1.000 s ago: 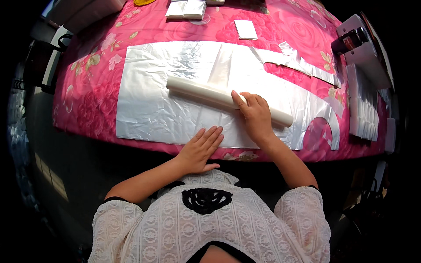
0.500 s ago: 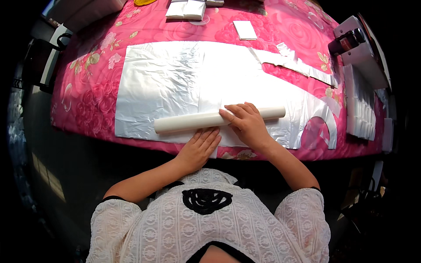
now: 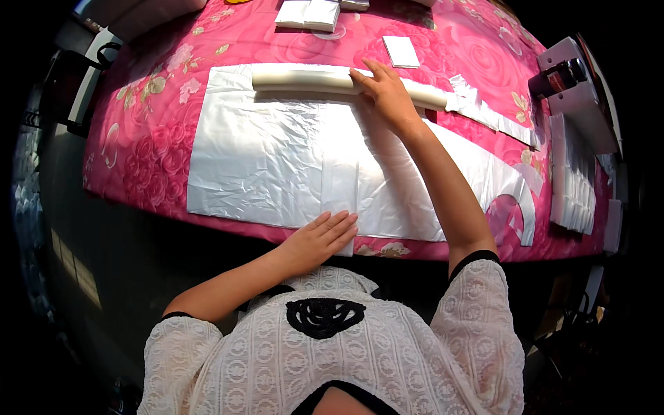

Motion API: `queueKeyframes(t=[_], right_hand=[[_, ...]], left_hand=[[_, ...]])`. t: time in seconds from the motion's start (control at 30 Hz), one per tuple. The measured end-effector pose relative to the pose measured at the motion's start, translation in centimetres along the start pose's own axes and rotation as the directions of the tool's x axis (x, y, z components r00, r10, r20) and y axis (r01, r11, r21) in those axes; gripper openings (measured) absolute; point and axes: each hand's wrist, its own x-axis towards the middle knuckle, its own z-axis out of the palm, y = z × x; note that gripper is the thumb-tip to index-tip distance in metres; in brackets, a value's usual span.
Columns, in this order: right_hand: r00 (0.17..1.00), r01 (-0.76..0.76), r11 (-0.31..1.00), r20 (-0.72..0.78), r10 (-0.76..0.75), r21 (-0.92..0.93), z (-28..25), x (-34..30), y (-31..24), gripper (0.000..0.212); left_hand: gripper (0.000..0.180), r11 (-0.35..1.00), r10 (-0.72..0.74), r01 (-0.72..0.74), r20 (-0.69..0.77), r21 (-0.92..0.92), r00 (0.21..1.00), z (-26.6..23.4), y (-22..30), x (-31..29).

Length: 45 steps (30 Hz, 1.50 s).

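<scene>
A thin, shiny white plastic sheet [image 3: 256,159], shaped like an apron with a curved cut-out at its right end, lies wrinkled across the table. My left hand [image 3: 321,238] lies flat on its near edge, fingers stretched out, beside a narrow strip that hangs over the table's edge. Along the sheet's far edge lies a long, smooth white tube [image 3: 304,80], slightly slanted. My right hand [image 3: 387,93] reaches out over the tube right of its middle, fingers spread across its top; the palm's contact is hidden.
A pink rose-patterned cloth [image 3: 145,166] covers the table. Small folded white packets [image 3: 308,14] and a white card-like piece [image 3: 401,52] lie at the back. On the right stand a dark bottle [image 3: 557,77], a white box [image 3: 577,104] and stacked folded plastic [image 3: 573,173].
The tube has moved from the sheet's near part to its far edge, with my right hand on it and that arm stretching out. My left hand stays at the near edge.
</scene>
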Motion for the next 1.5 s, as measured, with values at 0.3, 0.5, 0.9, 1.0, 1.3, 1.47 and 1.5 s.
queueKeyframes(t=[0.3,0.5,0.9,1.0,1.3,1.47,1.5], right_hand=[[0.874,0.132,0.909,0.386,-0.296,0.396,-3.5,-11.4,-9.2,0.05],[0.943,0.082,0.952,0.287,-0.17,0.294,-3.0,-13.9,-10.3,0.044],[0.912,-0.398,0.809,0.277,0.301,0.432,-2.4,-11.1,-9.5,0.011],[0.627,-0.773,0.495,0.597,0.501,0.396,-3.1,-8.7,-8.9,0.02],[0.465,-0.882,0.32,0.743,0.482,0.345,-3.1,-7.0,-7.7,0.026],[0.648,-0.742,0.627,0.495,0.579,0.237,-3.3,-8.5,-10.3,0.033],[0.702,-0.683,0.712,0.414,0.58,0.161,-3.4,-8.6,-10.8,0.041]], left_hand=[[0.042,0.962,0.157,-0.173,-0.088,-0.212,0.984,-1.6,-2.4,-1.0],[0.047,0.974,0.087,-0.141,-0.281,-0.176,0.956,-2.7,-3.1,-0.2],[0.051,0.683,-0.562,0.411,-0.074,-0.604,0.824,-4.6,-4.5,3.0],[0.056,0.36,-0.776,0.293,-0.109,-0.886,0.621,-4.2,-5.2,4.0],[0.083,0.913,-0.407,0.401,-0.077,-0.078,0.91,-1.5,-3.5,4.1],[0.084,0.889,-0.457,0.453,-0.088,-0.059,0.885,-0.9,-2.9,4.4],[0.084,0.884,-0.467,0.462,-0.081,-0.067,0.881,-1.0,-2.9,4.4]])
